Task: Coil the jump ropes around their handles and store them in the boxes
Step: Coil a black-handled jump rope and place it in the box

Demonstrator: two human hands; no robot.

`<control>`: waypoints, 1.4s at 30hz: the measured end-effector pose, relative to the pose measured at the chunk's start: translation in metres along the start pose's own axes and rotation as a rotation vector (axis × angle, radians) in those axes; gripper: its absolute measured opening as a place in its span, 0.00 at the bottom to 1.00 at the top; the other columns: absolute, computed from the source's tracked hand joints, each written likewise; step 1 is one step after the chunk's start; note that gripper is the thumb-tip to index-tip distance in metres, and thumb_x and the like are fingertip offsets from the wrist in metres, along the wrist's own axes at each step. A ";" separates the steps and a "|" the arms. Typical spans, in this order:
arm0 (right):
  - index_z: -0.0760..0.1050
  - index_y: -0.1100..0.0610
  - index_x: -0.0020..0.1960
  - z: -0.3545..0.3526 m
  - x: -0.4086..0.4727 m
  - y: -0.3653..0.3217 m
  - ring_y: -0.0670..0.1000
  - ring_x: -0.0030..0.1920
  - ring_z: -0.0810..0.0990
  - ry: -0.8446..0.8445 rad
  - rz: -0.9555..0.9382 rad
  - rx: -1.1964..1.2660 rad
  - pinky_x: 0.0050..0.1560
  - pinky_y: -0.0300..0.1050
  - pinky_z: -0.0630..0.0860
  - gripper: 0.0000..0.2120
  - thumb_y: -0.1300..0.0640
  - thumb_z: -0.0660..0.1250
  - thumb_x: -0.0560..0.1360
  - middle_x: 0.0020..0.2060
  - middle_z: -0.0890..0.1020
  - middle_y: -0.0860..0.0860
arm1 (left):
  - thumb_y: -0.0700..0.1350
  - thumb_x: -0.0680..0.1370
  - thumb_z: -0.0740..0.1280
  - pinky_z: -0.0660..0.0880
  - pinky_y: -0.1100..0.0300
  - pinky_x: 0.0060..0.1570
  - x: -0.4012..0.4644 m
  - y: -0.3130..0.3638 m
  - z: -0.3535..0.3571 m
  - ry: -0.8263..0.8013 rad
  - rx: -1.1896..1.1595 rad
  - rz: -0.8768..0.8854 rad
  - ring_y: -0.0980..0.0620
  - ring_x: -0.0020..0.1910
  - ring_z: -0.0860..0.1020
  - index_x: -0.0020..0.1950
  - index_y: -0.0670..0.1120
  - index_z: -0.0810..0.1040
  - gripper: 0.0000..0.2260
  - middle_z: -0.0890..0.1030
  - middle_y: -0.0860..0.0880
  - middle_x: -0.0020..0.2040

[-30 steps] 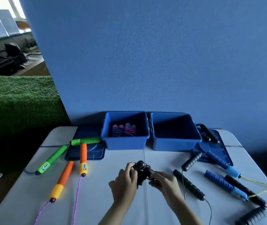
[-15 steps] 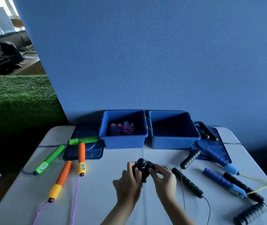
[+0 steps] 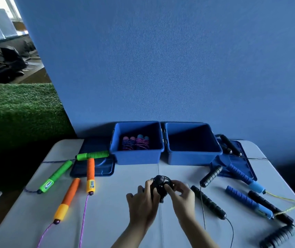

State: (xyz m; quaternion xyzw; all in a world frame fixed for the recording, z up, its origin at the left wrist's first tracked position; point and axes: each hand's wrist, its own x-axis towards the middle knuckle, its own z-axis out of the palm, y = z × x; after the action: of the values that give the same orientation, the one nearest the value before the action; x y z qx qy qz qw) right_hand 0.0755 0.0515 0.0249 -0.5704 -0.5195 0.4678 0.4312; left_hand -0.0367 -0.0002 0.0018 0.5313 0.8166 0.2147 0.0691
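Now my left hand [image 3: 144, 199] and right hand [image 3: 180, 194] have closed in, both pinching the black coiled jump-rope bundle [image 3: 160, 186] just above the near-centre of the white table [image 3: 107, 221], so I judge the wrapping nearly finished and the empty right-hand blue plastic box [image 3: 193, 154] next.

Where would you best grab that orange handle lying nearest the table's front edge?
Judging by its pose, grip the orange handle around its orange middle, coming from above. It lies flat with bare table on both long sides; the yellow end trails a purple rope.
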 end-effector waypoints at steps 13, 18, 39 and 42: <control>0.76 0.46 0.34 0.007 -0.006 0.006 0.39 0.41 0.77 0.059 -0.232 -0.163 0.39 0.25 0.69 0.18 0.69 0.75 0.65 0.36 0.80 0.46 | 0.62 0.78 0.43 0.77 0.48 0.46 -0.001 0.006 0.003 -0.104 -0.397 -0.210 0.50 0.42 0.80 0.56 0.66 0.62 0.13 0.80 0.52 0.46; 0.77 0.38 0.34 0.010 -0.008 0.003 0.41 0.39 0.80 -0.027 -0.284 -0.132 0.40 0.28 0.73 0.23 0.67 0.74 0.67 0.38 0.81 0.41 | 0.54 0.84 0.46 0.73 0.67 0.35 0.012 0.016 -0.023 -0.127 -0.716 -0.357 0.63 0.34 0.78 0.54 0.63 0.64 0.08 0.79 0.55 0.42; 0.82 0.52 0.50 0.002 -0.017 -0.013 0.47 0.48 0.84 -0.378 -0.002 0.114 0.54 0.44 0.79 0.08 0.54 0.63 0.77 0.42 0.86 0.49 | 0.58 0.82 0.54 0.74 0.51 0.42 0.021 0.001 -0.025 -0.257 -0.968 -0.623 0.43 0.39 0.79 0.55 0.53 0.58 0.10 0.80 0.40 0.45; 0.83 0.47 0.44 0.003 -0.015 -0.009 0.46 0.45 0.84 -0.364 0.023 0.052 0.54 0.51 0.79 0.07 0.49 0.67 0.75 0.39 0.86 0.49 | 0.53 0.83 0.52 0.74 0.52 0.41 0.021 0.004 -0.025 -0.278 -0.943 -0.580 0.43 0.38 0.78 0.57 0.53 0.57 0.07 0.79 0.40 0.45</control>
State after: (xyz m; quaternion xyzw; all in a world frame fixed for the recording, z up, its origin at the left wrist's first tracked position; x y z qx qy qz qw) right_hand 0.0706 0.0374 0.0345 -0.4708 -0.5703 0.5815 0.3391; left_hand -0.0510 0.0130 0.0285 0.2203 0.7281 0.4563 0.4618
